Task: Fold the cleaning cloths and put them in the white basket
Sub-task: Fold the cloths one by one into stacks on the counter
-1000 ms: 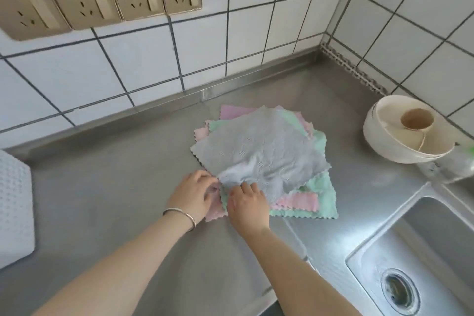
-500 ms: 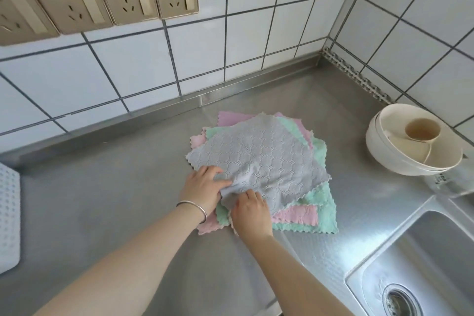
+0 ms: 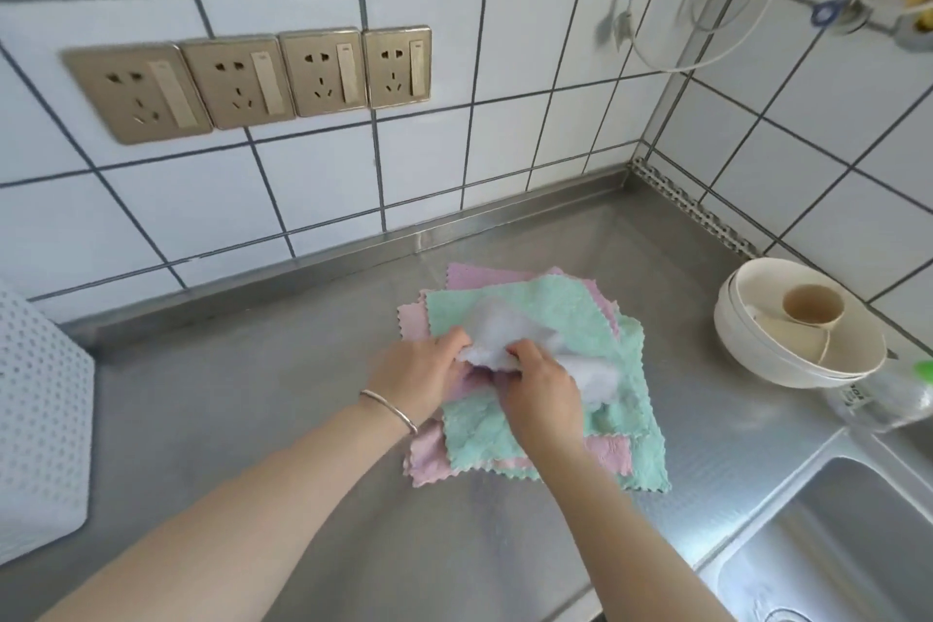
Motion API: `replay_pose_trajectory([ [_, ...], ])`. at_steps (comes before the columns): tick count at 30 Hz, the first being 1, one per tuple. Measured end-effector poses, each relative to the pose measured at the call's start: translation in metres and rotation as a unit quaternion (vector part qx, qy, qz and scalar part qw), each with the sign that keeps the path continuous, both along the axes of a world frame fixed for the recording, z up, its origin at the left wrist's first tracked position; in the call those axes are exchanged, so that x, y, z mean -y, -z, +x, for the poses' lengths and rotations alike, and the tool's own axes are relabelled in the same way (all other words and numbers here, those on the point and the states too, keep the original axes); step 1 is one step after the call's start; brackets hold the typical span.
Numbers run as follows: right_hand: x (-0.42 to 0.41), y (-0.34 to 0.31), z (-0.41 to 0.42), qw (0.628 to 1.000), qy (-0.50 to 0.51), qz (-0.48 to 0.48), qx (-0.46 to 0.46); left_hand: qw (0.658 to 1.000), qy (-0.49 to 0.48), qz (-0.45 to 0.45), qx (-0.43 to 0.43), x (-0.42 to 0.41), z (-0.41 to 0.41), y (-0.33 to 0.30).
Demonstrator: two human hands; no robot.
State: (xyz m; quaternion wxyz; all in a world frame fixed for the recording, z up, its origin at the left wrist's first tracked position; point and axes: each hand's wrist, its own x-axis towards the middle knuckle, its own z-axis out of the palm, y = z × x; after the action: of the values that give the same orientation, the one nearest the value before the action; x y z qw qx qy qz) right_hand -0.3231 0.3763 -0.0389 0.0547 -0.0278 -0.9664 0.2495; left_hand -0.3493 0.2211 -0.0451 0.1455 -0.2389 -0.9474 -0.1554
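White wall tiles (image 3: 313, 197) with dark grout back a stainless-steel desk (image 3: 227, 419); four gold-coloured sockets (image 3: 252, 81) sit in a row on the wall. Near the middle of the desk, toward its rear edge, lies a loose stack of pink and green cleaning cloths (image 3: 555, 313), their zigzag edges fanned out of line. Above this stack both hands hold a grey cloth (image 3: 510, 336), bunched and blurred. The left hand (image 3: 419, 376), a thin bracelet (image 3: 389, 412) at its wrist, has its fingers closed on the cloth's left part; the right hand (image 3: 542, 386) grips it with curled fingers just beside the left, the rest of the cloth trailing to the right. At the desk's left edge stands the white basket (image 3: 40, 424), its wall perforated, well apart from the cloths. Toward the right rear corner sits a cream bowl (image 3: 757, 354) holding a cup (image 3: 813, 303). A sink (image 3: 833, 545) occupies the front right corner.
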Motion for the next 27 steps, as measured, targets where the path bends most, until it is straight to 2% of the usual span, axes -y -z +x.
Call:
replay_pose_trajectory([
  [3,0.000,-0.055,-0.007,0.995,-0.054,-0.081,0.006,0.993,0.032,0.083,0.077,0.044,0.014,-0.029],
  [5,0.007,-0.082,-0.013,0.991,-0.107,-0.082,-0.008,0.991,0.008,0.037,0.125,0.070,0.022,-0.050],
  [8,0.032,-0.103,-0.026,0.985,-0.160,-0.069,0.006,0.973,-0.106,-0.042,0.199,0.119,0.035,-0.066],
  [9,0.041,-0.106,-0.030,0.984,-0.162,-0.070,0.011,0.967,-0.146,-0.053,0.200,0.139,0.042,-0.071],
  [11,0.059,-0.111,-0.040,0.984,-0.166,-0.070,0.010,0.968,-0.202,-0.037,0.146,0.177,0.053,-0.079],
  [15,0.088,-0.131,-0.039,0.977,-0.199,-0.077,-0.021,0.957,-0.278,0.063,0.048,0.224,0.074,-0.112],
  [19,0.092,-0.138,-0.011,0.962,-0.245,-0.058,-0.102,0.964,-0.249,0.085,-0.042,0.247,0.120,-0.126],
  [21,0.086,-0.122,0.008,0.953,-0.279,-0.038,-0.111,0.971,-0.225,0.068,-0.037,0.254,0.150,-0.111],
  [23,0.081,-0.088,0.025,0.941,-0.327,-0.037,-0.081,0.980,-0.194,0.046,-0.006,0.259,0.181,-0.081],
  [27,0.079,-0.003,0.059,0.917,-0.379,0.026,0.119,0.981,-0.160,-0.057,0.093,0.252,0.230,-0.011],
])
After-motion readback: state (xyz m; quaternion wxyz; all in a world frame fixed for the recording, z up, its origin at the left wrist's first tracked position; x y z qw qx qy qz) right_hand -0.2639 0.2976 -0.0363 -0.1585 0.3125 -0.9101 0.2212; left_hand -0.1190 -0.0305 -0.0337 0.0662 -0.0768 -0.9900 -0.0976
